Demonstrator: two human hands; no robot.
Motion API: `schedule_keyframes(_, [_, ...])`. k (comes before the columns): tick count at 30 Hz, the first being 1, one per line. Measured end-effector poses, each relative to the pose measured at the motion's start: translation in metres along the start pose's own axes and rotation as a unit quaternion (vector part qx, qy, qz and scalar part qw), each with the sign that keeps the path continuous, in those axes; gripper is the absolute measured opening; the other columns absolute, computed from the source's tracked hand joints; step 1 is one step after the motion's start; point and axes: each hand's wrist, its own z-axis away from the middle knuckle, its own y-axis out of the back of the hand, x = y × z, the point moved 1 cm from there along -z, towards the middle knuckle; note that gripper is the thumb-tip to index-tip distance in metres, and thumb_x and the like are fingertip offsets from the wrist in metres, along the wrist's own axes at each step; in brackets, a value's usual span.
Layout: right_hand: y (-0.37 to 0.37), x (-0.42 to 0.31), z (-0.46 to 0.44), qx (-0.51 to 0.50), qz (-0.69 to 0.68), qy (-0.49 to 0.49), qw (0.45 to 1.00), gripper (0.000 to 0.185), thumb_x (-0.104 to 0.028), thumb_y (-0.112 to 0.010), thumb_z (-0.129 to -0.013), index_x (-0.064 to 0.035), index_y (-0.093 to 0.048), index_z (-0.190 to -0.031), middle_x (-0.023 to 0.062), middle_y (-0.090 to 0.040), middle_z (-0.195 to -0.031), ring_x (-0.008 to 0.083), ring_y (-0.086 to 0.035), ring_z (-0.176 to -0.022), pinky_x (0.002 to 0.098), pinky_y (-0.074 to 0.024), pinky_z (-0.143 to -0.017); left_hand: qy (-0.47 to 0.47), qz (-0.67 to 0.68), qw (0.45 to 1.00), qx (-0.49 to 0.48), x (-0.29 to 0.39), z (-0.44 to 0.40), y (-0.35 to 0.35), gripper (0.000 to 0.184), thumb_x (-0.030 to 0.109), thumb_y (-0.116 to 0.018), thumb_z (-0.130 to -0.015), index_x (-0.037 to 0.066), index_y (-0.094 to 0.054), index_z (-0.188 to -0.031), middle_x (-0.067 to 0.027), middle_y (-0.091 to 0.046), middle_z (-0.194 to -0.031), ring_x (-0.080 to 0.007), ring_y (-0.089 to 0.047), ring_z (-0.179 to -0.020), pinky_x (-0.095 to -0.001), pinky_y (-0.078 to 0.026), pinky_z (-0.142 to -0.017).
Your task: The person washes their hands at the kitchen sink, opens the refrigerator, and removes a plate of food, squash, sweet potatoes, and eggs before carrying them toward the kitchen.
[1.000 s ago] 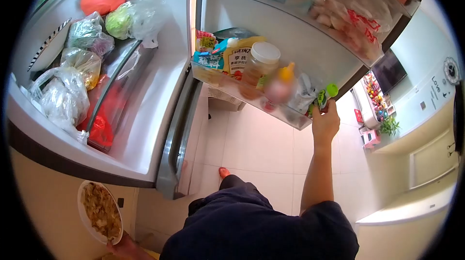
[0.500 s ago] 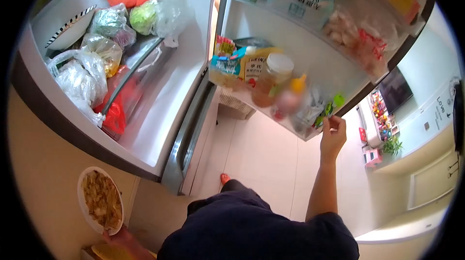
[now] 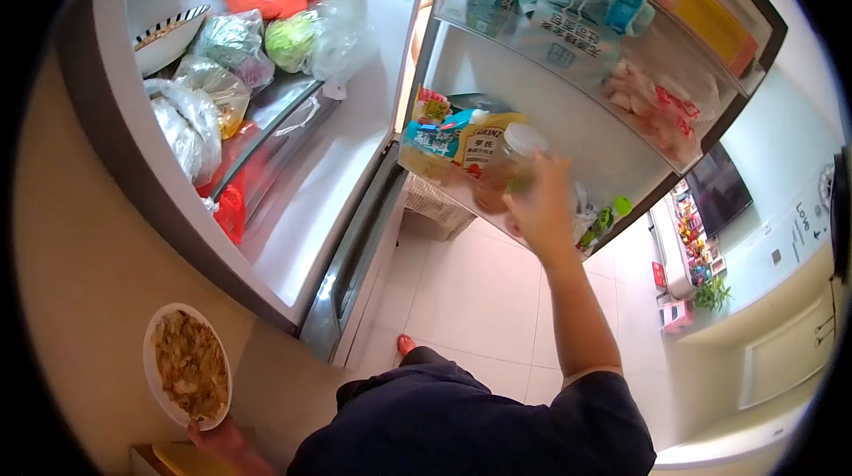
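Observation:
My left hand (image 3: 224, 443) holds the rim of a white bowl (image 3: 189, 366) of brownish food, at the lower left. My right hand (image 3: 543, 206) is at the lower shelf (image 3: 444, 176) of the open fridge door, over the spot of the yellow-capped bottle, which it hides. Its fingers are blurred, and what they hold cannot be made out. Just left of it stand a white-lidded jar (image 3: 525, 139) and a Heinz pouch (image 3: 481, 144). A green-capped pouch (image 3: 607, 219) is to its right, at the shelf's end.
Bagged vegetables (image 3: 232, 43), a red bag (image 3: 232, 210) and a striped-rim dish (image 3: 169, 39) fill the fridge at left. The upper door shelf holds cartons and bags (image 3: 568, 37). The door handle (image 3: 330, 298) juts out low. Beyond are a television (image 3: 721, 188) and a plant (image 3: 713, 294).
My right hand has left the green-capped pouch and moved left along the door shelf to the yellow-capped bottle. The view has shifted, while my left hand keeps the bowl.

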Motion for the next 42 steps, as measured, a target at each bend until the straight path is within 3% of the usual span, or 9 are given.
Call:
schedule_keyframes(3, [0.003, 0.002, -0.029, -0.104, -0.001, -0.090, 0.991, 0.076, -0.014, -0.074, -0.064, -0.0075, -0.038, -0.132, 0.0244, -0.035, -0.133, 0.0387, -0.037, -0.122, 0.0518, -0.0254, -0.103, -0.014, -0.020, 0.999, 0.023, -0.001, 0.003, 0.007, 0.068, 0.022, -0.062, -0.075, 0.001, -0.032, -0.132, -0.0147, -0.038, -0.130, -0.0311, -0.039, -0.120, -0.0426, -0.036, -0.098])
schedule_keyframes(9, [-0.019, 0.006, -0.049, -0.131, 0.048, -0.064, 0.988, 0.084, -0.017, -0.077, -0.061, -0.0165, -0.037, -0.134, 0.0200, -0.040, -0.132, 0.0370, -0.039, -0.122, 0.0421, -0.0294, -0.103, -0.049, -0.050, 0.996, 0.048, 0.001, -0.001, 0.013, 0.068, 0.023, -0.063, -0.074, 0.002, -0.033, -0.131, -0.0148, -0.039, -0.129, -0.0309, -0.040, -0.119, -0.0423, -0.036, -0.098])
schedule_keyframes(12, [-0.026, 0.003, -0.054, -0.110, 0.080, -0.074, 0.988, 0.076, -0.017, -0.076, -0.062, -0.0176, -0.044, -0.130, 0.0159, -0.041, -0.131, 0.0355, -0.041, -0.117, 0.0418, -0.0379, -0.096, -0.042, -0.029, 0.998, 0.038, -0.002, -0.003, 0.017, 0.070, 0.024, -0.064, -0.072, 0.001, -0.034, -0.130, -0.0152, -0.040, -0.128, -0.0308, -0.040, -0.119, -0.0423, -0.037, -0.098])
schedule_keyframes(21, [-0.050, -0.017, -0.057, -0.030, 0.109, -0.112, 0.987, 0.067, -0.015, -0.076, -0.062, -0.0201, -0.050, -0.124, 0.0108, -0.043, -0.124, 0.0370, -0.044, -0.110, 0.0436, -0.0430, -0.089, -0.021, -0.044, 0.999, 0.020, -0.011, -0.007, 0.023, 0.069, 0.023, -0.064, -0.072, 0.002, -0.035, -0.130, -0.0153, -0.041, -0.127, -0.0305, -0.041, -0.117, -0.0428, -0.039, -0.095])
schedule_keyframes(24, [-0.057, -0.024, -0.052, 0.010, 0.080, -0.062, 0.995, 0.067, -0.015, -0.076, -0.062, -0.0188, -0.049, -0.124, 0.0092, -0.041, -0.123, 0.0371, -0.043, -0.109, 0.0446, -0.0440, -0.088, -0.018, -0.026, 0.999, 0.012, -0.017, -0.013, 0.018, 0.068, 0.022, -0.064, -0.073, 0.001, -0.034, -0.131, -0.0155, -0.040, -0.128, -0.0308, -0.041, -0.118, -0.0428, -0.039, -0.096])
schedule_keyframes(34, [0.000, -0.028, -0.034, 0.037, 0.031, -0.069, 0.996, 0.073, -0.016, -0.072, -0.067, -0.0119, -0.039, -0.132, 0.0151, -0.037, -0.132, 0.0367, -0.038, -0.117, 0.0449, -0.0386, -0.094, -0.051, -0.080, 0.994, 0.054, -0.026, 0.008, -0.028, 0.069, 0.022, -0.063, -0.076, 0.001, -0.031, -0.133, -0.0165, -0.039, -0.129, -0.0314, -0.039, -0.120, -0.0436, -0.036, -0.100])
schedule_keyframes(37, [0.022, 0.002, -0.043, 0.083, 0.084, 0.026, 0.993, 0.069, -0.015, -0.071, -0.067, -0.0115, -0.043, -0.129, 0.0175, -0.047, -0.122, 0.0340, -0.045, -0.111, 0.0426, -0.0403, -0.091, -0.019, -0.073, 0.997, 0.004, -0.019, 0.004, -0.016, 0.069, 0.022, -0.062, -0.076, 0.001, -0.030, -0.133, -0.0165, -0.039, -0.130, -0.0313, -0.038, -0.120, -0.0433, -0.035, -0.101])
schedule_keyframes(40, [0.038, 0.017, -0.044, -0.109, 0.015, -0.122, 0.986, 0.056, -0.013, -0.069, -0.066, -0.0100, -0.051, -0.119, 0.0174, -0.058, -0.103, 0.0330, -0.053, -0.098, 0.0401, -0.0429, -0.085, -0.028, -0.055, 0.998, -0.001, -0.019, 0.006, -0.018, 0.070, 0.022, -0.062, -0.076, 0.000, -0.028, -0.134, -0.0168, -0.038, -0.130, -0.0317, -0.038, -0.120, -0.0432, -0.035, -0.101])
schedule_keyframes(42, [0.036, 0.026, -0.043, -0.181, 0.038, -0.122, 0.975, 0.047, -0.013, -0.069, -0.065, -0.0094, -0.054, -0.110, 0.0162, -0.060, -0.092, 0.0328, -0.056, -0.089, 0.0398, -0.0442, -0.080, -0.027, -0.052, 0.998, -0.004, -0.019, 0.007, -0.014, 0.070, 0.022, -0.062, -0.077, 0.000, -0.028, -0.134, -0.0170, -0.037, -0.130, -0.0321, -0.038, -0.120, -0.0432, -0.035, -0.101])
